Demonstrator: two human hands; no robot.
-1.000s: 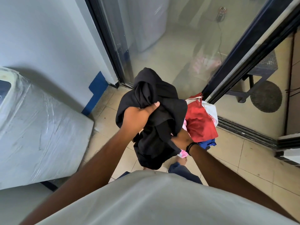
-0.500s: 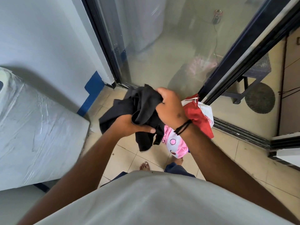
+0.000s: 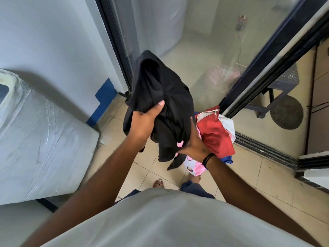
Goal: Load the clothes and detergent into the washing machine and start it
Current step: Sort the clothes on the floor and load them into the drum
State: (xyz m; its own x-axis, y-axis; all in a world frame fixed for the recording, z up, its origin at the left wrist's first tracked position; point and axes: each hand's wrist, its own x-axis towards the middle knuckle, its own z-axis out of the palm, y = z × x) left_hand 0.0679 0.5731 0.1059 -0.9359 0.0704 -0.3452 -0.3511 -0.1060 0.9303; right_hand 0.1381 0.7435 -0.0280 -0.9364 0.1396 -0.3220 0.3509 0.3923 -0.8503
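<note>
A crumpled black garment is held up in the middle of the view. My left hand grips its left side, thumb on top of the cloth. My right hand is under its lower right part, fingers mostly hidden in the fabric. Beyond my right hand lies a pile of clothes: a red piece, a white one, a pink-and-white printed piece and a bit of blue. The washing machine, wrapped in clear plastic, stands at the left.
A glass sliding door with a dark frame runs from the top centre to the right, its floor track beside the pile. A blue-trimmed white wall is behind the machine. My bare feet stand on beige tiles.
Both hands have lifted the black garment higher. My right hand moved from the top of the bundle down under its lower right part.
</note>
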